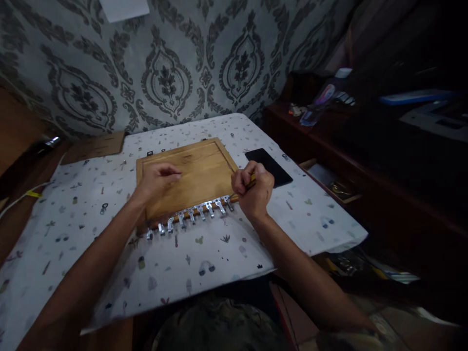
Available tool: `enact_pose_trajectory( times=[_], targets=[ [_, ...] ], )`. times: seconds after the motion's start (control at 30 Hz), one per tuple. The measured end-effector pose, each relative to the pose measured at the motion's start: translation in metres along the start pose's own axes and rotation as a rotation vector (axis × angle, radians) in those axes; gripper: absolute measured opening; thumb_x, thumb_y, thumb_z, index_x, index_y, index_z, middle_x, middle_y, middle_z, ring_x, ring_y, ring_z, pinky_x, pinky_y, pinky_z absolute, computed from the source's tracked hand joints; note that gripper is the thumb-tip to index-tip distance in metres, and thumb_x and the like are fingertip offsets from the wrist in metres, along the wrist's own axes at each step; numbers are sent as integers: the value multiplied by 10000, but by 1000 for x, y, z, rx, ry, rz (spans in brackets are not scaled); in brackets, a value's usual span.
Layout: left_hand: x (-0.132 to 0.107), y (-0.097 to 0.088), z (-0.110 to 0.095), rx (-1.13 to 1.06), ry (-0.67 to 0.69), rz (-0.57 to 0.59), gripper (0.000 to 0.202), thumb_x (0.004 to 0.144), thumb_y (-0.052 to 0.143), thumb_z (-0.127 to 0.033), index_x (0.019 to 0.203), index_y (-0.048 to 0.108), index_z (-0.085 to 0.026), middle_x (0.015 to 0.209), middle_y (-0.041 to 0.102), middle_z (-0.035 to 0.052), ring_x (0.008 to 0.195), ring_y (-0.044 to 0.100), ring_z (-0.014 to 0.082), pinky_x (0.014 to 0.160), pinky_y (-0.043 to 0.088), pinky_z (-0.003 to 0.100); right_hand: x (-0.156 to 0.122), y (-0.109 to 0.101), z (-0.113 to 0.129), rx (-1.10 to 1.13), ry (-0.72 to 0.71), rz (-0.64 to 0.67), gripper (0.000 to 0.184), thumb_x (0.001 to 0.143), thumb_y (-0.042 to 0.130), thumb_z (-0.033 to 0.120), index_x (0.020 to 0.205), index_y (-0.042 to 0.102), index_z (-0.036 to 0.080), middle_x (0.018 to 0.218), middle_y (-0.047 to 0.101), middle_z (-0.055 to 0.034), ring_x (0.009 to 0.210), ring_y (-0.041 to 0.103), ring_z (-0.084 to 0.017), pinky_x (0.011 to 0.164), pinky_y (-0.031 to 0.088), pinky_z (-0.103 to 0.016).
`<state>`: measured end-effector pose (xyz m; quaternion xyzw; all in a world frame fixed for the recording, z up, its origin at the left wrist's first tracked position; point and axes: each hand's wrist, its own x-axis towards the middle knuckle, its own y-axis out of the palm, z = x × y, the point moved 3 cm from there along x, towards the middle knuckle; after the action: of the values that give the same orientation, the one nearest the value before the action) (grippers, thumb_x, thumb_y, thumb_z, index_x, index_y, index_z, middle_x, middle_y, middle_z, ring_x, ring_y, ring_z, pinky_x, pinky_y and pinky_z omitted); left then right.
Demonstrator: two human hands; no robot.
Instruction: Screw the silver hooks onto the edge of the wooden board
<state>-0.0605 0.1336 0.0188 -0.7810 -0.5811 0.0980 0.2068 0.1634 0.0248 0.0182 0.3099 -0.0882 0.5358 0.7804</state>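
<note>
A wooden board (193, 170) with a groove near its rim lies on the table. Along its near edge runs a row of small shiny metal clips (200, 211), several of them jutting past the edge. My left hand (155, 183) is over the board's left part, fingers loosely curled and thumb apart, with nothing visible in it. At the board's near right corner, my right hand (258, 190) is closed round a screwdriver (251, 181) with a yellow and black handle. Its thin shaft points toward the last clip on the right; whether the tip touches is unclear.
A black flat tablet-like object (272, 166) lies right of the board. Cardboard (97, 147) rests at the back left of the patterned white tablecloth (226, 253). Off the right edge stand a dark cabinet with a clear bottle (325, 95) and an open drawer (329, 183).
</note>
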Motion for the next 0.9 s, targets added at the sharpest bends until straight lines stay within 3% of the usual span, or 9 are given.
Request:
enact_pose_trajectory(
  times=[0.17, 0.3, 0.43, 0.63, 0.9],
  targets=[
    [-11, 68, -28, -143, 62, 238, 197, 653, 778, -322, 749, 741, -154, 755, 727, 18, 729, 649, 152, 703, 508, 263, -1, 0, 1, 10, 29, -18, 516, 912, 518, 638, 602, 352, 260, 441, 252, 90, 393, 194, -92, 437, 172, -271],
    [-16, 98, -27, -185, 3, 399, 122, 665, 753, -235, 738, 722, -143, 677, 686, -6, 629, 596, 121, 610, 462, 232, -1, -1, 1, 4, 26, -26, 509, 914, 521, 636, 608, 361, 263, 452, 257, 87, 396, 207, -97, 445, 185, -274],
    [-16, 105, -21, -233, -45, 482, 102, 664, 760, -203, 734, 718, -141, 652, 679, -10, 595, 587, 111, 588, 459, 224, -1, -2, 0, -29, 36, -36, 518, 910, 503, 656, 611, 346, 264, 449, 249, 87, 399, 209, -101, 446, 193, -271],
    [-11, 116, -18, -226, -1, 532, 36, 693, 740, -151, 725, 722, -148, 681, 698, -3, 633, 621, 123, 634, 486, 241, -2, -2, 1, -33, 25, -23, 506, 927, 486, 645, 626, 342, 266, 463, 245, 88, 405, 214, -101, 439, 206, -269],
    [-9, 128, -10, -150, 39, 529, 40, 707, 713, -111, 714, 720, -149, 659, 688, -13, 623, 609, 122, 651, 476, 249, -2, -2, 0, 57, 0, 1, 458, 954, 502, 553, 627, 383, 256, 464, 280, 83, 405, 203, -96, 435, 193, -272]
  ],
)
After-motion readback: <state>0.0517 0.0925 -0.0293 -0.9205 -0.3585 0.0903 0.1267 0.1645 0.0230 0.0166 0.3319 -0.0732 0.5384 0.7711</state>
